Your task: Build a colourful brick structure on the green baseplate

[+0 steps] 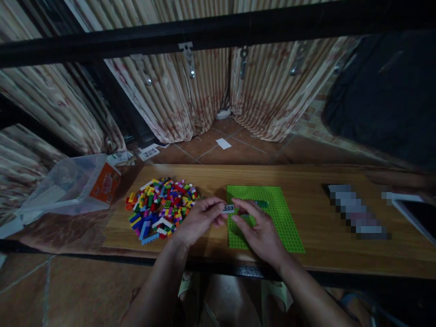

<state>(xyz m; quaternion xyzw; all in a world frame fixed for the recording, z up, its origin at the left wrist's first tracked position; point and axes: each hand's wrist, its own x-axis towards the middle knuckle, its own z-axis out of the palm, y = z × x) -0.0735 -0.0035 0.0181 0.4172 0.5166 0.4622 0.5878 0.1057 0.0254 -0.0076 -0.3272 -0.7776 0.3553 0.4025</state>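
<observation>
My left hand point(201, 218) pinches a small pale toy brick point(229, 209) between thumb and fingers, its hollow underside facing me. At the brick's right end is my right hand point(260, 225), thumb and index finger apart around it; whether they touch it I cannot tell. Both hands are over the left part of a bright green studded baseplate point(284, 236). On that plate, just beyond my right fingers, lies a dark green piece point(261, 204), partly hidden. Close to my left hand spreads a pile of mixed coloured bricks point(166, 204).
The wooden table point(313, 218) carries a pixelated dark object point(356, 211) on the right, and a white-edged device point(417, 213) beyond it. A clear plastic box point(75, 181) with an orange label stands left. A black bar point(218, 29) crosses above, before striped curtains point(170, 91).
</observation>
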